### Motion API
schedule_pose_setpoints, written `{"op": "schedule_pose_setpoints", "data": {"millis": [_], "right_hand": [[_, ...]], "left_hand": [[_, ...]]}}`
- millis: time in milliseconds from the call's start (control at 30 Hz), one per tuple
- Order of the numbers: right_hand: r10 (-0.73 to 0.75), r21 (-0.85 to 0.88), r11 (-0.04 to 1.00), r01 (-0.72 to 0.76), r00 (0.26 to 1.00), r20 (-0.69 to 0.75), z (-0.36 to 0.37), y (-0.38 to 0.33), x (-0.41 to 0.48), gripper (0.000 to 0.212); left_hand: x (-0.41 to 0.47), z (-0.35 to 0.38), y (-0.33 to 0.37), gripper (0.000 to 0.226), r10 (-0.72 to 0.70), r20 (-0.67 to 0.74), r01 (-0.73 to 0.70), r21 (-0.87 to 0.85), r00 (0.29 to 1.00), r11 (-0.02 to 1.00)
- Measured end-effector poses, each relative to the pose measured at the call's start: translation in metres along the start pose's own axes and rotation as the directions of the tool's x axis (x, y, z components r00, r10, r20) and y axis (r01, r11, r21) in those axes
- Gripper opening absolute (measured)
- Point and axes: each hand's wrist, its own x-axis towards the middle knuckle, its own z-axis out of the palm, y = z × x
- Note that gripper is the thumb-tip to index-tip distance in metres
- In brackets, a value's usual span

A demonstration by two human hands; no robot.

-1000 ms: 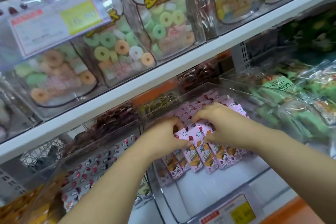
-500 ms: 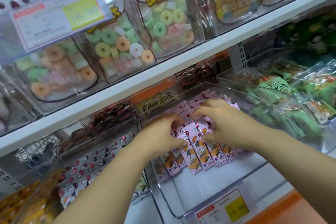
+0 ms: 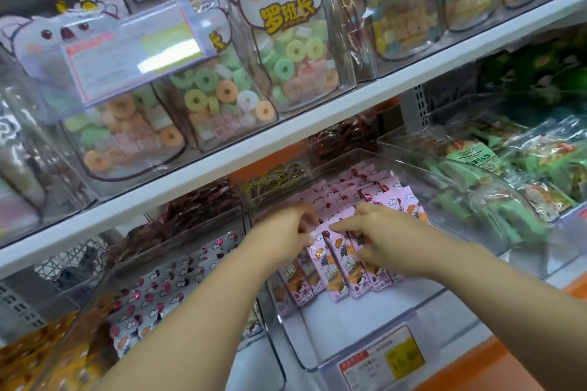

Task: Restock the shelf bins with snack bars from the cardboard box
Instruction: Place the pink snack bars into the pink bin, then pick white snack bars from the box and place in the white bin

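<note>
— Your left hand and right hand: what do they hold?
— Both pinch the pink snack bars, bunched between and beneath your fingers, inside the clear bin ahead of your wrists.

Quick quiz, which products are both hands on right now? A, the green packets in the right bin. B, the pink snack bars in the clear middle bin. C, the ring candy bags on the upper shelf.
B: the left hand and right hand both hold the pink snack bars standing in the clear bin.
</note>
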Motion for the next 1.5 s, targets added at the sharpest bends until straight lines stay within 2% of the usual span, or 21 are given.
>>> {"op": "schedule_pose_setpoints", "data": {"millis": [100,267,500,633,800,933,1067,1167,1267,1367,1500], "right_hand": [[0.001,0.016,1.000,-0.001,1.000,0.011,0.002,0.003,0.002,0.055],[0.005,0.051,0.999,-0.007,0.999,0.033,0.004,0.006,0.004,0.057],[-0.016,0.032,0.999,0.015,1.000,0.027,-0.001,0.002,-0.002,0.057],[-0.027,0.054,0.998,0.027,1.000,-0.006,-0.007,-0.008,-0.014,0.055],[-0.017,0.231,0.973,0.028,0.999,-0.051,-0.021,-0.037,-0.045,0.051],[-0.001,0.528,0.849,0.024,0.999,-0.043,-0.027,-0.069,-0.083,0.049],[-0.005,0.653,0.757,0.030,0.999,-0.041,-0.017,-0.110,-0.127,0.043],[0.049,0.682,0.728,-0.060,0.998,0.036,0.009,-0.136,-0.167,0.040],[0.119,0.618,0.764,-0.185,0.982,0.147,0.055,-0.148,-0.212,0.037],[0.162,0.303,0.917,-0.258,0.937,0.308,0.095,-0.150,-0.250,0.031],[0.272,-0.002,0.951,-0.309,0.833,0.482,0.131,-0.129,-0.282,0.048]], "left_hand": [[0.004,-0.001,-0.002,0.032,0.002,-0.001,-0.002,-0.023,1.000,1.000],[0.008,0.005,0.000,0.043,0.037,-0.008,-0.036,0.104,0.999,0.994],[-0.003,-0.001,0.001,0.040,0.050,-0.037,-0.046,0.100,0.998,0.994],[-0.018,-0.004,0.003,0.035,0.049,-0.110,-0.044,0.055,0.993,0.998],[-0.073,-0.015,0.014,0.020,0.117,-0.337,-0.155,-0.089,0.934,0.984],[-0.137,-0.014,0.020,0.017,0.135,-0.446,-0.257,-0.226,0.885,0.940],[-0.208,0.003,0.012,0.016,0.013,-0.395,-0.193,-0.419,0.919,0.887],[-0.255,0.033,-0.007,0.021,-0.084,-0.318,-0.107,-0.538,0.944,0.836],[-0.299,0.073,-0.036,0.019,-0.215,-0.227,0.040,-0.593,0.950,0.804],[-0.337,0.117,-0.063,0.016,-0.284,-0.122,0.173,-0.551,0.951,0.816],[-0.370,0.162,-0.086,0.017,-0.370,0.023,0.330,-0.505,0.929,0.797]]}}
